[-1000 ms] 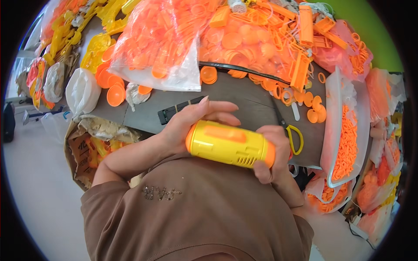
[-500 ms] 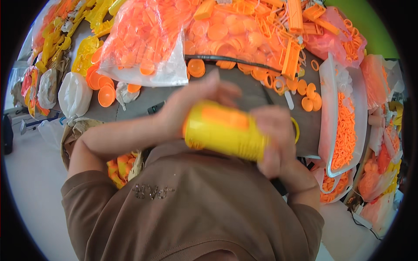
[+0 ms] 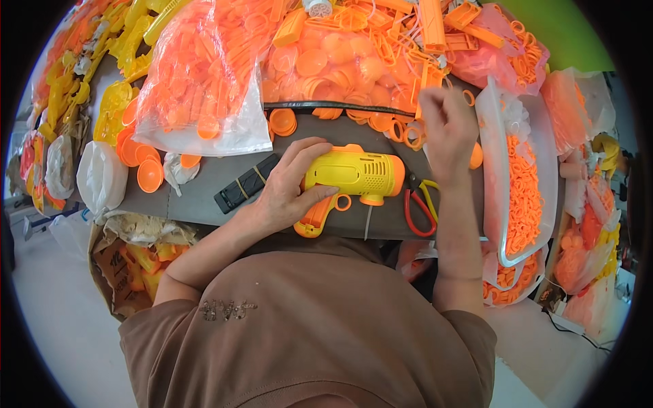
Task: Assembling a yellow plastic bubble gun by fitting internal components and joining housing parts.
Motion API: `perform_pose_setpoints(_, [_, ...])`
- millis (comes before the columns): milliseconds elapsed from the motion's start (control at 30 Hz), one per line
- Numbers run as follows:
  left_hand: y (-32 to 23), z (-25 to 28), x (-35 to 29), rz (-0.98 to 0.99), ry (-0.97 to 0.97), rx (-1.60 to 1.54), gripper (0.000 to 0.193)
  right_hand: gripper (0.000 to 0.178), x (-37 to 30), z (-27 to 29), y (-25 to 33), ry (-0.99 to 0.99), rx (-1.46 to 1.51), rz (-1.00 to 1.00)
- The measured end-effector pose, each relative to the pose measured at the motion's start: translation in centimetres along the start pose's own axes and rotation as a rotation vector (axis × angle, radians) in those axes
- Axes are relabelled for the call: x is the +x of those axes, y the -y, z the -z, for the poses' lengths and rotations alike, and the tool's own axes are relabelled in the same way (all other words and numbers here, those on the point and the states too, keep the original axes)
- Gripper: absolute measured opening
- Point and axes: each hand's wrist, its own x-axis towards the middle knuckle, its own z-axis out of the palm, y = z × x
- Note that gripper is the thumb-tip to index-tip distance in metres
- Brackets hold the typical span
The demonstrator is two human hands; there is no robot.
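My left hand (image 3: pixel 289 182) grips the back of a yellow and orange toy gun (image 3: pixel 354 171), thumb across its near side. The toy lies over the table's near edge, its handle toward me and a thin pale strip hanging below it. My right hand (image 3: pixel 450 129) is raised over the loose orange rings (image 3: pixel 413 136), its fingers curled closed. Whether something is between those fingers cannot be made out. Scissors with red and yellow handles (image 3: pixel 422 211) rest between the toy and my right forearm. A black banded block (image 3: pixel 246 183) lies left of my left hand.
A large clear bag of orange parts (image 3: pixel 204 81) and a heap of orange cups (image 3: pixel 326 58) fill the far side. To the right stands a clear bin (image 3: pixel 491 170) of small orange pieces. A cardboard box (image 3: pixel 112 268) holds yellow-orange parts at lower left.
The toy has come down from a blurred, lifted position between both hands to near the table edge. My right hand has let go of it and moved up and right. The scissors now show.
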Motion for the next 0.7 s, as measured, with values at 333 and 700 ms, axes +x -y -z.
perform_pose_setpoints(333, [1.1, 0.0, 0.5, -0.021, -0.084, 0.002, 0.053, 0.01, 9.1, -4.8, -7.9, 0.243, -0.757, 0.228])
perform_pose_setpoints(700, [2.3, 0.0, 0.3, 0.086, -0.128, -0.156, 0.056, 0.011, 2.3, 0.0, 4.0, 0.461, 0.051, 0.157])
